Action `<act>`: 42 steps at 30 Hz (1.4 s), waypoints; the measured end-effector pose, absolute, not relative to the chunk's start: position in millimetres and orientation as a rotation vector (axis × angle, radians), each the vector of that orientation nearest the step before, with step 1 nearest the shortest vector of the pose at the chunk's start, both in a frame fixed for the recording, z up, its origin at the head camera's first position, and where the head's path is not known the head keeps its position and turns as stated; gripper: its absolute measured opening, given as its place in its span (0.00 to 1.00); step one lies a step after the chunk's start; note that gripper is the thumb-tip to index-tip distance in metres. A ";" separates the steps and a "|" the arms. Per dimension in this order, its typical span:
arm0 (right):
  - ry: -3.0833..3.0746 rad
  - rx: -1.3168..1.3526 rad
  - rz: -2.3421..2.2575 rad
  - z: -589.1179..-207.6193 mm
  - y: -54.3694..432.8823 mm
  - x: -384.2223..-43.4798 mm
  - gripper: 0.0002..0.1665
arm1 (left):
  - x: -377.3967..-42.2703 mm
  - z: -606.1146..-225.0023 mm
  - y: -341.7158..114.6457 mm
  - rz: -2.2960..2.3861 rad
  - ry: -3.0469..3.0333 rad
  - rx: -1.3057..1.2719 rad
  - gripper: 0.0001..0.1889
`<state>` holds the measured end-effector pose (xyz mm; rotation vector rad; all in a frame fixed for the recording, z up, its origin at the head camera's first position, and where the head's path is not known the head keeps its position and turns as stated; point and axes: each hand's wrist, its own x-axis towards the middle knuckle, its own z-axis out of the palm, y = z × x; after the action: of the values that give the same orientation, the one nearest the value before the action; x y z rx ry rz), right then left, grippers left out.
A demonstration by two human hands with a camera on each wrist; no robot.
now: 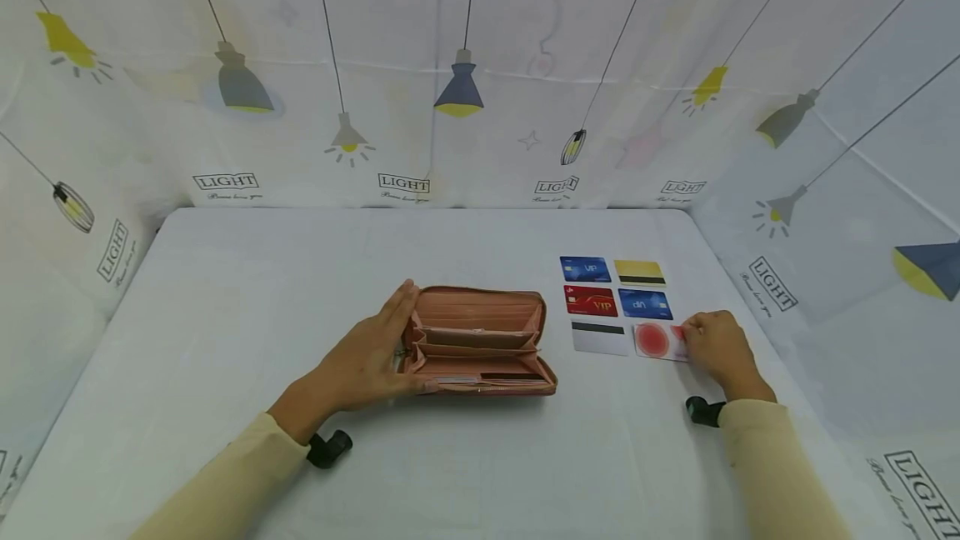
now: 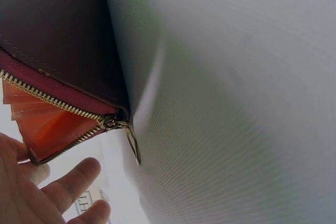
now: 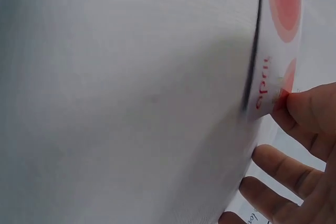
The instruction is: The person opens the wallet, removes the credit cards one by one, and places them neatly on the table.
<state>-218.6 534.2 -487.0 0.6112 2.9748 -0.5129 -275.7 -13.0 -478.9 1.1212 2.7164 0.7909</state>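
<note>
A pinkish-brown zip wallet (image 1: 480, 340) lies unzipped on the table, its pleated compartments facing up. My left hand (image 1: 367, 348) holds it by the left side, thumb at the near edge and fingers at the far edge. In the left wrist view, the wallet's gold zipper (image 2: 58, 100) and dangling pull (image 2: 134, 145) show beside the spread fingers. At the right, my right hand (image 1: 718, 348) pinches the right end of a white card with a red circle (image 1: 652, 341). The right wrist view shows this card (image 3: 269, 77) slightly tilted between thumb and forefinger.
Left of and behind the pinched card lie a silver card (image 1: 600, 342), a red VIP card (image 1: 590, 301), a blue card (image 1: 645, 305), a blue VIP card (image 1: 585, 269) and a gold card (image 1: 640, 267). Lamp-printed cloth (image 1: 502, 157) encloses the white table (image 1: 300, 273).
</note>
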 end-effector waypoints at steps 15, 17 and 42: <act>2.970 0.678 -0.453 -493.6 529.5 -222.9 0.20 | -275.2 -480.4 -15.2 0.800 2.721 1.111 0.68; 2.960 0.692 -0.465 -494.3 528.1 -224.1 0.21 | -275.1 -480.9 -16.3 0.808 2.721 1.103 0.68; 2.829 0.594 -0.448 -478.8 495.5 -195.1 0.51 | -276.4 -479.0 -13.0 0.801 2.691 1.087 0.69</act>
<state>-195.1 495.5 -478.8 0.5943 2.8287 -0.4476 -276.4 -13.0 -479.0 1.0868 2.6907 0.8009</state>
